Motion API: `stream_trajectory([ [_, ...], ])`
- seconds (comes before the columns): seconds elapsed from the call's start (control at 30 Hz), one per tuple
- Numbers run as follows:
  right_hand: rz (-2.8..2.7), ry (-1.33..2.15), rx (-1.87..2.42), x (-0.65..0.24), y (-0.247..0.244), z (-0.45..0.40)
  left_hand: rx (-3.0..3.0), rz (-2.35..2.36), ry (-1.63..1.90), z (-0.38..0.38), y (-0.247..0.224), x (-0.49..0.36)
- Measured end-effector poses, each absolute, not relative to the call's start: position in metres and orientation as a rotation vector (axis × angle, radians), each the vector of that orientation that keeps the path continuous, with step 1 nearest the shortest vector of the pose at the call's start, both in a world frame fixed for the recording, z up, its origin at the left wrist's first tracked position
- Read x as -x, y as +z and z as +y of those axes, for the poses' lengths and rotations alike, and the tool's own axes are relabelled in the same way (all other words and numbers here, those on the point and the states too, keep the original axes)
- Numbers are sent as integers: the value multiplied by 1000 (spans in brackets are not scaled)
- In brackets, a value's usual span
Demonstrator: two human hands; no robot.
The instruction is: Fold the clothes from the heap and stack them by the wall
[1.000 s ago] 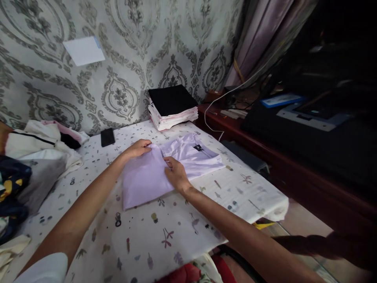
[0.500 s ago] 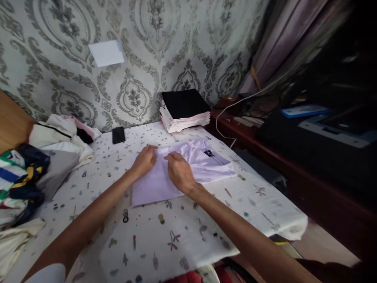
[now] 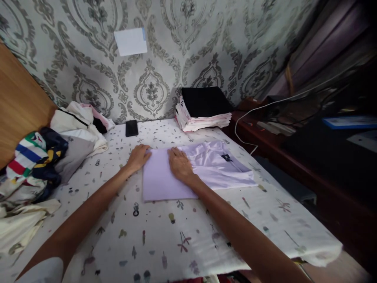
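A lavender T-shirt [image 3: 165,184] lies folded flat on the patterned sheet, its left part smooth. The right part, by the neckline with a black label [image 3: 226,157], is wrinkled. My right hand [image 3: 180,163] rests palm down on the middle of the shirt, fingers stretched out. At the shirt's far left corner is my left hand [image 3: 138,158], its fingers extended along the edge and touching the cloth. The undersides of both hands are hidden.
Behind the shirt stands a stack of folded clothes [image 3: 203,122] with a black one on top. A black phone [image 3: 131,128] lies near the wall. Loose clothes [image 3: 38,157] are heaped at the left. A white cable [image 3: 246,142] hangs beside the bed's right edge.
My right hand has gone from curled fingers to lying flat on the shirt. My left hand has shifted to the shirt's far left corner. The shirt's left part looks smoother and the view has turned left.
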State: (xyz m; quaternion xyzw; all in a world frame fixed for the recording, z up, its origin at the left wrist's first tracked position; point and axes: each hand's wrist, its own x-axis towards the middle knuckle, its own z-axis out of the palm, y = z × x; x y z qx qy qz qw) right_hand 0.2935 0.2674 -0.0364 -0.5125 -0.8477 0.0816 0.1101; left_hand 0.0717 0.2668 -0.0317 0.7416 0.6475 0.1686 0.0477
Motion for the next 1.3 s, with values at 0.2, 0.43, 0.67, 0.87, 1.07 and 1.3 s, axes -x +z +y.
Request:
stream_trajectory([
  [0.2, -2523, 299, 1387, -298, -39, 279, -2207, 2003, 490, 285, -26, -58],
  [0.43, -2191, 437, 1289, -333, -16, 259, -2426, 1832, 636, 223, -2, -85],
  [0.67, -2174, 641, 1713, -387, 2, 193, -2804, 1121, 268, 158, 7, -171],
  [0.87, -2157, 749, 1864, -373, 6, 197, -2937, 1218, 118, 160, -7, -199],
  [1.07, -2164, 793, 1660, -362, 9, 211, -2835, 1281, 270, 160, -12, -194],
  [1.3, -1924, 978, 1300, -370, 10, 214, -2654, 1458, 403, 159, -9, -198],
])
